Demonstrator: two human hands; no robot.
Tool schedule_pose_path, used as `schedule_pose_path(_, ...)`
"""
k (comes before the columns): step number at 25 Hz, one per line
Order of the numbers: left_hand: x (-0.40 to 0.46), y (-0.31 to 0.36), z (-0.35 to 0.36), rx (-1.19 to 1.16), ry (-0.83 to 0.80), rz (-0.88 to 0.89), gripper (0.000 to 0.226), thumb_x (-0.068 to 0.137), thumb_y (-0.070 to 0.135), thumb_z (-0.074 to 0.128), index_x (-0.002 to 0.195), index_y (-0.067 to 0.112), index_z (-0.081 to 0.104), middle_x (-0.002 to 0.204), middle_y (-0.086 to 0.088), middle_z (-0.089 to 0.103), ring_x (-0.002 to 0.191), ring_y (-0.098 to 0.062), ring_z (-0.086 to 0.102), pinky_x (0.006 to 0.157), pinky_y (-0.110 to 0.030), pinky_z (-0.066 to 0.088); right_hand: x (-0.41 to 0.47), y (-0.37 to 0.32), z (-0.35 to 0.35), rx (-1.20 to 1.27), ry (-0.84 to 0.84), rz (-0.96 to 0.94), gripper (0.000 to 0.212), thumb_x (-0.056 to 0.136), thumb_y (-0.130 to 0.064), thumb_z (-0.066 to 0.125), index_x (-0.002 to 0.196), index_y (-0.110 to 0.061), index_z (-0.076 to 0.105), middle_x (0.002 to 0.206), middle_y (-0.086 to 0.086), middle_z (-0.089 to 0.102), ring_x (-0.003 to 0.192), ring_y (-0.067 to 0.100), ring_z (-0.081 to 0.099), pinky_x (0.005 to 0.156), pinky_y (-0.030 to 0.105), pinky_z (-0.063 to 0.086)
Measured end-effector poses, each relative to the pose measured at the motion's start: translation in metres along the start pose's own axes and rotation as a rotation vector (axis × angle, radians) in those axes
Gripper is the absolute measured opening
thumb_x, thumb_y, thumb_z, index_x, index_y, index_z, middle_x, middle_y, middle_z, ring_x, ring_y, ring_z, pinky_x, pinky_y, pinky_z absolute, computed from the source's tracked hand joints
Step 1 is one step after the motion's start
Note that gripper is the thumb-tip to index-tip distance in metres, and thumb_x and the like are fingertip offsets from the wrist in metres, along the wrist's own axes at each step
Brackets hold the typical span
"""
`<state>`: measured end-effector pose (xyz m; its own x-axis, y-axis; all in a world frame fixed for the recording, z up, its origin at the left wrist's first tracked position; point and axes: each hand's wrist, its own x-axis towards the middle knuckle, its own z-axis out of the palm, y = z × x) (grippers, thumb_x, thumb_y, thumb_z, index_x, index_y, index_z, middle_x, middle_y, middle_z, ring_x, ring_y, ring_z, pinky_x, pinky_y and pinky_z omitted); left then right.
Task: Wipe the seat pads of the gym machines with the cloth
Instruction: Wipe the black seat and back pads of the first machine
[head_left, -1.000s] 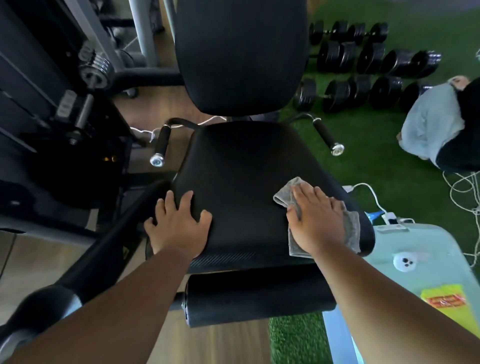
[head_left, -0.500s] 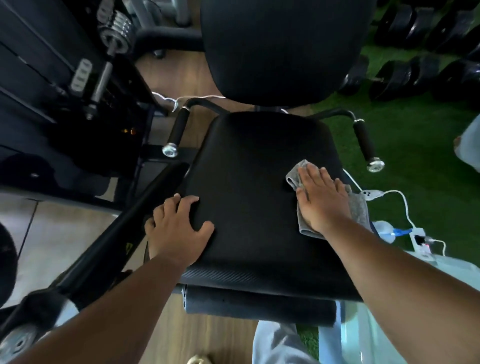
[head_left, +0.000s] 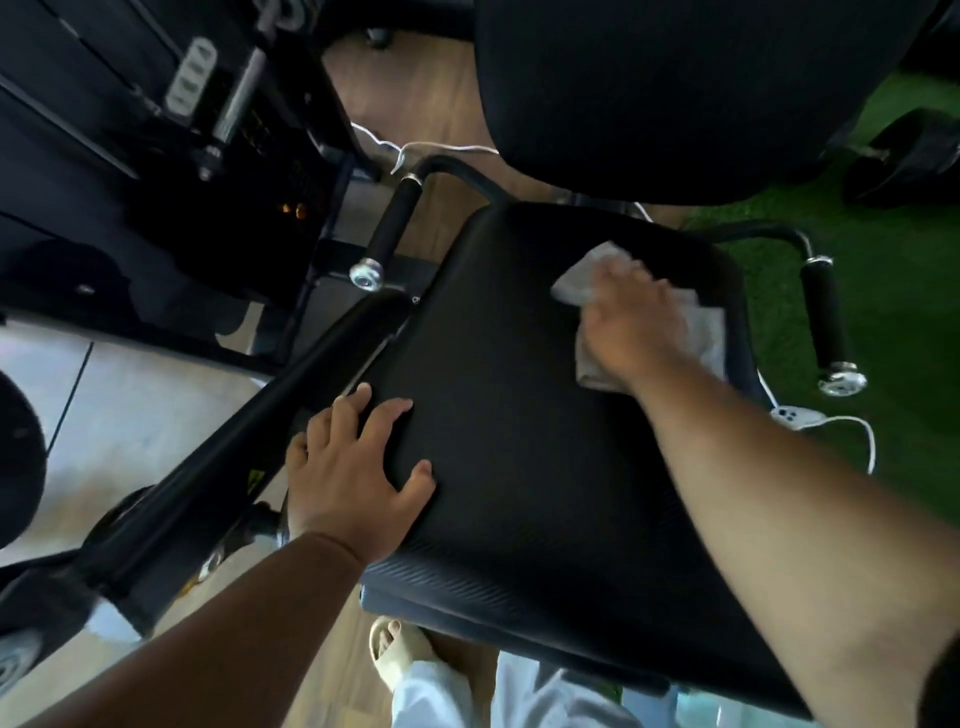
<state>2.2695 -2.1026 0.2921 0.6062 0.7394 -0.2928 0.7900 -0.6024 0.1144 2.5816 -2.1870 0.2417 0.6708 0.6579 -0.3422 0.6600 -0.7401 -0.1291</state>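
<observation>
A black seat pad of a gym machine fills the middle of the view, with its black back pad above it. My right hand presses a grey cloth flat onto the far right part of the seat pad, fingers straight and blurred by motion. The cloth pokes out beyond the fingertips and to the right of the hand. At the seat's near left edge, my left hand rests flat with fingers spread.
Two black side handles with chrome ends flank the seat: left handle, right handle. A dark weight stack and frame stand at left. A white cable and plug lie on green turf at right. My sandalled foot is below.
My right hand has slid the cloth away from me, from the seat's near right edge toward its back. The camera has moved closer over the seat. The left hand stays at the left edge.
</observation>
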Motion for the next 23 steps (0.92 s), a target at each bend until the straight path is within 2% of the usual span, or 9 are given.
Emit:
schedule_pose_path(2,0.0,0.0,-0.001,0.003,-0.005,0.0,0.071,0.072,0.068,0.04,0.138,0.042,0.042,0.152,0.001,0.036,0.135,-0.024,0.032,0.111,-0.051,0.029,-0.056,-0.044,0.004,-0.001,-0.024,-0.257,0.055,0.095,-0.031,0.034,0.148,-0.018,0.033,0.155,0.007,0.035,0.139,0.03,0.037,0.114,0.051,0.031)
schedule_pose_path(5,0.001,-0.001,-0.002,-0.003,-0.008,0.013,0.071,0.072,0.068,0.043,0.137,0.04,0.046,0.15,-0.001,0.039,0.132,-0.026,0.036,0.108,-0.051,0.031,-0.122,-0.058,0.011,0.068,-0.244,-0.698,0.06,0.101,-0.041,0.022,0.158,-0.033,0.007,0.167,-0.01,0.004,0.154,0.014,0.001,0.124,0.039,0.001)
schedule_pose_path(6,0.001,-0.001,-0.002,-0.004,-0.008,0.019,0.071,0.072,0.068,0.044,0.136,0.039,0.048,0.149,-0.002,0.04,0.131,-0.027,0.038,0.108,-0.052,0.032,-0.109,-0.048,0.007,0.074,-0.26,-0.788,0.059,0.101,-0.043,0.02,0.158,-0.035,0.006,0.167,-0.012,0.003,0.153,0.011,-0.001,0.123,0.038,0.0)
schedule_pose_path(8,0.001,-0.002,-0.002,-0.007,-0.004,0.025,0.07,0.072,0.068,0.047,0.135,0.038,0.049,0.148,-0.003,0.042,0.13,-0.029,0.041,0.106,-0.054,0.034,-0.048,-0.029,0.009,0.005,-0.179,-0.722,0.061,0.098,-0.043,0.02,0.158,-0.035,0.014,0.167,-0.01,0.014,0.153,0.015,0.012,0.123,0.045,0.013)
schedule_pose_path(10,0.001,-0.004,0.0,-0.004,0.006,0.029,0.07,0.072,0.068,0.048,0.136,0.038,0.049,0.146,-0.004,0.043,0.129,-0.029,0.042,0.105,-0.054,0.036,0.029,-0.026,0.007,-0.042,-0.041,-0.435,0.061,0.097,-0.039,0.023,0.157,-0.031,0.02,0.165,-0.003,0.025,0.149,0.026,0.028,0.116,0.054,0.028)
schedule_pose_path(12,-0.001,-0.004,0.002,-0.008,0.02,0.036,0.07,0.072,0.067,0.05,0.135,0.038,0.049,0.145,-0.005,0.045,0.128,-0.029,0.043,0.104,-0.054,0.037,0.085,-0.036,0.006,-0.027,-0.017,-0.194,0.056,0.101,-0.032,0.025,0.156,-0.024,0.022,0.163,0.002,0.026,0.148,0.029,0.028,0.117,0.054,0.025)
schedule_pose_path(14,0.0,-0.004,0.003,-0.013,0.037,0.036,0.069,0.072,0.066,0.051,0.135,0.038,0.049,0.145,-0.005,0.046,0.129,-0.03,0.043,0.104,-0.055,0.037,0.109,-0.06,0.007,0.02,-0.022,-0.137,0.056,0.1,-0.028,0.025,0.156,-0.019,0.025,0.164,0.004,0.025,0.15,0.028,0.023,0.12,0.052,0.018)
schedule_pose_path(19,-0.002,-0.002,0.001,0.009,0.032,0.038,0.069,0.071,0.065,0.052,0.134,0.038,0.05,0.144,-0.006,0.047,0.128,-0.031,0.045,0.102,-0.054,0.038,0.012,-0.108,0.016,0.027,-0.064,-0.473,0.056,0.098,-0.035,0.028,0.153,-0.024,0.029,0.163,0.004,0.025,0.148,0.026,0.025,0.118,0.049,0.021)
schedule_pose_path(23,0.0,-0.001,0.0,0.003,0.042,0.046,0.068,0.07,0.064,0.053,0.132,0.036,0.053,0.143,-0.007,0.049,0.127,-0.032,0.046,0.1,-0.054,0.039,-0.066,-0.074,0.01,0.061,-0.228,-0.805,0.059,0.1,-0.044,0.018,0.158,-0.038,0.011,0.167,-0.014,0.001,0.153,0.009,-0.001,0.123,0.037,-0.002)
